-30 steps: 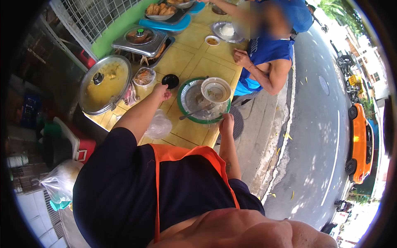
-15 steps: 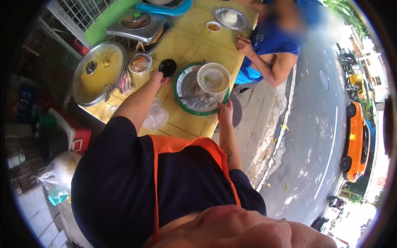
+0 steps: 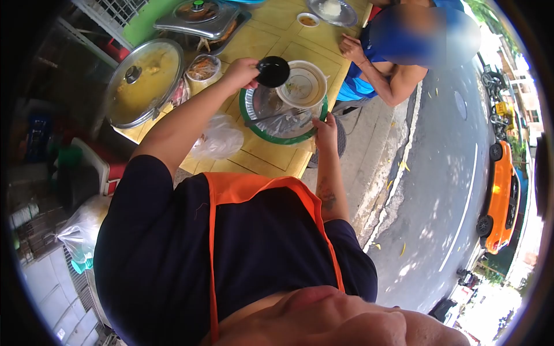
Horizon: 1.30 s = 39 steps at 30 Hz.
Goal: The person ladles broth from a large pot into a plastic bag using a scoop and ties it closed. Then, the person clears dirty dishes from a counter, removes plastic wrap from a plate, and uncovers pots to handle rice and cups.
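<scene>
My left hand is closed on the rim of a small black bowl, held over the far left edge of a green-rimmed plate. The black bowl appears close beside a larger white bowl, which has food scraps inside and sits on the plate. I cannot tell whether the two bowls touch. A fork and crumpled clear plastic also lie on the plate. At the plate's near right edge, my right hand grips the rim, thumb on top; its other fingers are partly hidden.
To the left stand a lidded pot, a covered tray and a tub. A clear plastic bag lies on the yellow table. Across the table, a person in blue sits near a rice plate.
My left hand has carried the black bowl rightward and slightly up, from beside the plate to over its edge near the white bowl. My right hand still holds the plate's rim.
</scene>
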Tool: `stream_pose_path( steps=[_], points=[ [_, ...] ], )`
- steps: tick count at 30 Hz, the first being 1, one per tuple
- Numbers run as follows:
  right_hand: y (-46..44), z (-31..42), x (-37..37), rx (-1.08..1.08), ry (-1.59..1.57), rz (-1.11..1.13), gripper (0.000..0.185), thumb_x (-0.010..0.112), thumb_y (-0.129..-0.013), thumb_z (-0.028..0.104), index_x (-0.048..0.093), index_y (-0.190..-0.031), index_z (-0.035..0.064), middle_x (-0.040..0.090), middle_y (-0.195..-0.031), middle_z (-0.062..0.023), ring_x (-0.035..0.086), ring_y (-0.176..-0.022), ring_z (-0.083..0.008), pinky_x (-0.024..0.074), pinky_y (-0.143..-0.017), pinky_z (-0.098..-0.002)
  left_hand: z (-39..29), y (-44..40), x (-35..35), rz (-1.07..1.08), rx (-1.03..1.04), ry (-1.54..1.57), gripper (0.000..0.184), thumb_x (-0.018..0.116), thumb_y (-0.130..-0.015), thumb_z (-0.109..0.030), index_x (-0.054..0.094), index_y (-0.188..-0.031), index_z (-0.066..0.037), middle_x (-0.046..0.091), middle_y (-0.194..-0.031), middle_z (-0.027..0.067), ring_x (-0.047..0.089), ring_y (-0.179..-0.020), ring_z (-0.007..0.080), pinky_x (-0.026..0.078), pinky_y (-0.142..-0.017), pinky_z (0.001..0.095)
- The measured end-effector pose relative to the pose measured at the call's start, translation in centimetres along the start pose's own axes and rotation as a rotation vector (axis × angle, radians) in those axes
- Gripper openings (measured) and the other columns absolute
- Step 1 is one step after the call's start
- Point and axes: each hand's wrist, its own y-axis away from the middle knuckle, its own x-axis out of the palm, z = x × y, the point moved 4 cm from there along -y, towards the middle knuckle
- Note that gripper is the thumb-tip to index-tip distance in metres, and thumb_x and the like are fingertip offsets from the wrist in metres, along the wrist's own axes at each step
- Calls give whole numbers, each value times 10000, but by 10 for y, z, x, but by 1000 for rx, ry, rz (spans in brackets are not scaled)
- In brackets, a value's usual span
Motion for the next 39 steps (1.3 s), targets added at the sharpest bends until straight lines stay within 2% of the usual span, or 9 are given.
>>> stream_pose_path(
  steps=[11, 16, 20, 21, 22, 24, 33, 36, 39],
  points=[
    [12, 73, 53, -33, 82, 138, 369, 511, -685, -60, 499, -1053, -31, 587, -894, -87, 568, -753, -172, 450, -693, -261, -57, 57, -6, 90, 348, -239, 468, 568, -822, -229, 421, -1225, -44, 583, -643, 43, 501, -458, 91, 404, -427, 225],
    [39, 123, 109, -72, 329, 151, 465, 533, -650, -3, 495, -1113, -27, 580, -910, -66, 553, -785, -169, 440, -706, -265, -61, 103, -83, 15, 468, -157, 391, 555, -836, -238, 471, -1168, -50, 590, -699, 38, 513, -516, 82, 428, -508, 228],
    [34, 141, 153, -93, 433, 412, 534, 474, -722, -10, 382, -1248, -7, 507, -1152, -110, 512, -1001, -200, 396, -853, -286, -21, 151, -182, 42, 540, -18, 405, 560, -834, -242, 458, -1171, -42, 583, -889, 40, 548, -693, 94, 444, -620, 233],
    [37, 149, 148, -662, 763, 629, 501, 461, -730, 4, 403, -1227, -8, 519, -1129, -128, 523, -994, -233, 402, -865, -314, -12, 178, -212, -23, 534, -15, 405, 560, -834, -242, 458, -1171, -42, 583, -889, 40, 548, -693, 94, 444, -620, 233],
    [34, 141, 176, -59, 370, 419, 471, 476, -722, 36, 433, -1187, -21, 524, -1111, -149, 531, -982, -261, 404, -878, -347, -9, 207, -237, 27, 459, 56, 413, 557, -835, -242, 446, -1182, -48, 564, -946, 42, 545, -748, 98, 444, -645, 236],
    [70, 129, 268, -52, 398, 552, 601, 498, -672, 125, 363, -1236, -34, 427, -1198, -102, 421, -1103, -222, 291, -958, -320, 9, 249, -294, 82, 368, 198, 444, 538, -847, -254, 399, -1218, -52, 530, -1028, 62, 547, -846, 126, 456, -696, 268],
    [102, -16, 547, 130, 343, 998, 463, 450, -757, 108, 403, -1198, -25, 535, -1067, -104, 508, -956, -185, 371, -849, -286, 82, 352, -446, 38, 293, 914, 508, 433, -879, -373, 338, -1257, -47, 458, -1200, 125, 494, -1049, 245, 420, -846, 409],
    [110, -78, 634, 348, 340, 1146, 423, 476, -768, 69, 411, -1179, -3, 570, -899, -84, 549, -791, -164, 438, -721, -267, 100, 379, -488, 43, 454, 1302, 462, 467, -848, -404, 484, -1159, -63, 522, -1152, 94, 485, -1070, 224, 353, -944, 407],
    [114, -131, 715, 421, 277, 1230, 397, 473, -771, 24, 419, -1161, -19, 569, -832, -121, 561, -710, -190, 473, -659, -307, 120, 403, -542, -92, 635, 1452, 607, 445, -821, -508, 413, -1225, -55, 453, -1229, 129, 435, -1123, 283, 334, -947, 451]
  ],
)
